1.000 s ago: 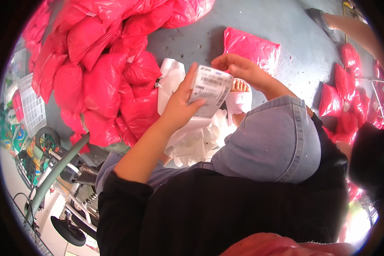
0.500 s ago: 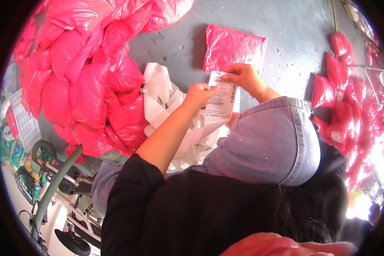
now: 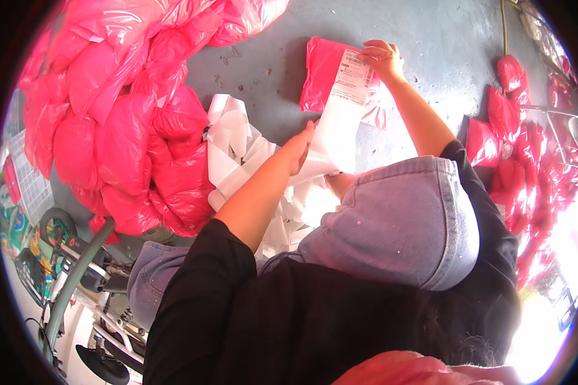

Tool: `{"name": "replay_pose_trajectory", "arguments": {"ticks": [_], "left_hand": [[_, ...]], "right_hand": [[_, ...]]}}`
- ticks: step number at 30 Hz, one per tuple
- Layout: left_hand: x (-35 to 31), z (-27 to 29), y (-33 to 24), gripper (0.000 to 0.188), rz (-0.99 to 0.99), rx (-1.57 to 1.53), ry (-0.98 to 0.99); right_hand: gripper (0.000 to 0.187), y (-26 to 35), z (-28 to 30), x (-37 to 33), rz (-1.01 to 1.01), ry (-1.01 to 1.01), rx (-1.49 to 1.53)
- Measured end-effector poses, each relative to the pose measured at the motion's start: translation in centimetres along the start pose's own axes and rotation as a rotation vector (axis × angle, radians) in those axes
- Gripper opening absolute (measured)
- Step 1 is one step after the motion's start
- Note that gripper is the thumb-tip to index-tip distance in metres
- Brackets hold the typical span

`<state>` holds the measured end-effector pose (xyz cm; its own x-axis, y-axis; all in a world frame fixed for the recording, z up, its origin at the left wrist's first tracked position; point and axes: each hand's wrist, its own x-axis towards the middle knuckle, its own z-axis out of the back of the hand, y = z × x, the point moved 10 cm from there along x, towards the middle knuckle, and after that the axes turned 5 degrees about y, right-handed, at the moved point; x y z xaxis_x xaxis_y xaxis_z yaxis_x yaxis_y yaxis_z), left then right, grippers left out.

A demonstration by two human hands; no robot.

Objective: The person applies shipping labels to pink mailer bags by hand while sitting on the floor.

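Note:
A printed white shipping label [image 3: 351, 80] stretches over a pink plastic parcel [image 3: 320, 67] on the floor in front of me. My right hand [image 3: 383, 59] pinches the label's top right corner. Below the label runs a white paper strip [image 3: 338, 131], leading down to a loose heap of curled strip [image 3: 232, 144] by my knees. Beside that strip's left edge, my left hand [image 3: 300, 150] has its fingers stretched out, partly hidden; whether they touch the paper is unclear.
A big pile of pink plastic parcels [image 3: 122, 141] rises on the left, with more pink parcels [image 3: 520, 154] along the right. A wheeled frame with a grey tube [image 3: 77, 282] stands at lower left, near a printed sheet [image 3: 33, 183]. Grey floor [image 3: 263, 58] lies ahead.
My right hand has moved away from me and up with the label, drawing out more white strip over the parcel. My left hand has let go of the label and dropped lower beside the strip.

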<state>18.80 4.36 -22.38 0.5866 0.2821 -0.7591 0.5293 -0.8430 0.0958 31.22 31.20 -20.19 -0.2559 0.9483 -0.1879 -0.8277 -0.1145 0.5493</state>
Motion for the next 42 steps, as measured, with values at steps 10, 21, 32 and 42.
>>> {"name": "replay_pose_trajectory", "arguments": {"ticks": [10,21,32,42], "left_hand": [[-8.3,13.9,12.2,0.056,0.247,0.227,-0.198],[-30.0,-2.3,-6.0,0.024,-0.138,1.694,-0.522],[-43.7,-11.0,-5.3,0.025,-0.974,1.61,-0.519],[-48.0,-5.6,-5.7,0.023,-1.231,1.17,-0.541]], "right_hand": [[0.075,9.2,-2.5,-4.6,0.268,-0.07,-0.56],[0.071,-4.0,-0.1,-2.1,-0.516,0.295,-0.375],[0.041,-12.1,30.0,-31.8,-0.562,-0.571,0.503],[0.015,-26.9,18.9,-32.3,-0.598,-0.644,1.2]]}}
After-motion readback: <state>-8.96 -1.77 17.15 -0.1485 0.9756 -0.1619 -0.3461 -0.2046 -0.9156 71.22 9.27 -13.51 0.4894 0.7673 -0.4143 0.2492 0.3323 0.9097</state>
